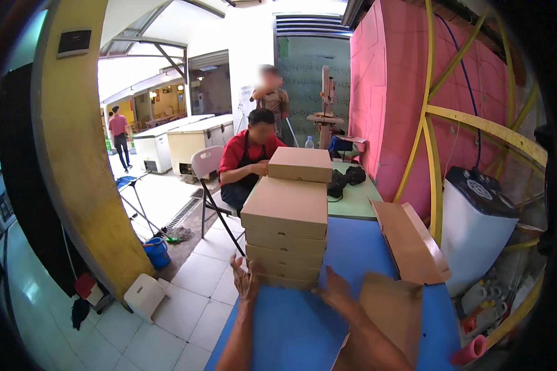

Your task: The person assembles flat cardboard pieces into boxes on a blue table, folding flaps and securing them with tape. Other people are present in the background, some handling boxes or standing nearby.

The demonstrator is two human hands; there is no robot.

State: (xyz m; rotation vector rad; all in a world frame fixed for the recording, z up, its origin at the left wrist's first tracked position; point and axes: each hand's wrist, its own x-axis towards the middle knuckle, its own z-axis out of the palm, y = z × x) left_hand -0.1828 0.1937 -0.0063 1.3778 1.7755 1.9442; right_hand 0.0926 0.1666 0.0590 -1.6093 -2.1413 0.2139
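A stack of closed brown cardboard boxes [284, 213] stands on the blue tabletop [284, 334] in front of me. At its lower left side is my left hand [246, 281], fingers apart and upright, seemingly against the bottom boxes. My right hand [337, 290] is at the lower right corner with its thumb raised; its other fingers are partly turned from view. Neither hand wraps around a box. An opened box [393, 309] lies by my right forearm, partly hidden by it. Beyond it, another unfolded box [410, 241] rests along the right table edge.
Behind the stack, another closed box [300, 164] rises near a green tabletop [359, 204] holding a black bag [346, 179]. A person in red [250, 154] sits beyond, by a folding chair [207, 164]. A white washing machine [479, 216] and yellow frame [433, 173] border the right.
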